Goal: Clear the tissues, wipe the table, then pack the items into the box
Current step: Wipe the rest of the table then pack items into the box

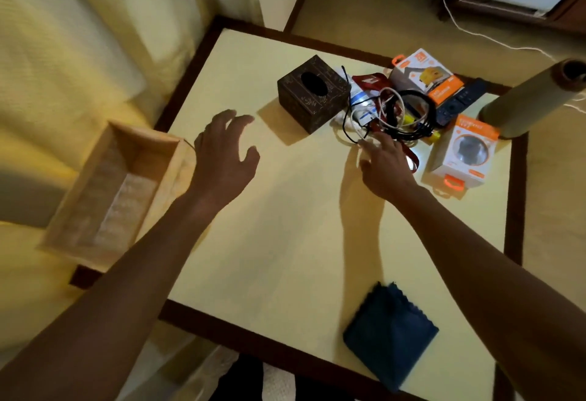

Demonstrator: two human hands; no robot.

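My left hand (pixel 223 155) hovers over the pale tabletop (pixel 285 226) with fingers spread, holding nothing, just left of a dark brown tissue box (pixel 312 93). My right hand (pixel 385 164) reaches to a tangle of black and white cables (pixel 396 115), its fingertips touching the near edge of the pile. Behind the cables lie a red strap (pixel 369 78), a white-and-orange package (pixel 421 75), a dark remote (pixel 461 101) and a second orange-and-white package (pixel 463 153). An open wooden box (pixel 111 191) stands off the table's left edge. A folded blue cloth (pixel 391 334) lies at the near edge.
A paper roll (pixel 532 97) stands at the table's far right corner. The table has a dark wooden rim (pixel 515 197). A white cord (pixel 469 29) trails on the floor beyond. Pale bedding or upholstery fills the left side.
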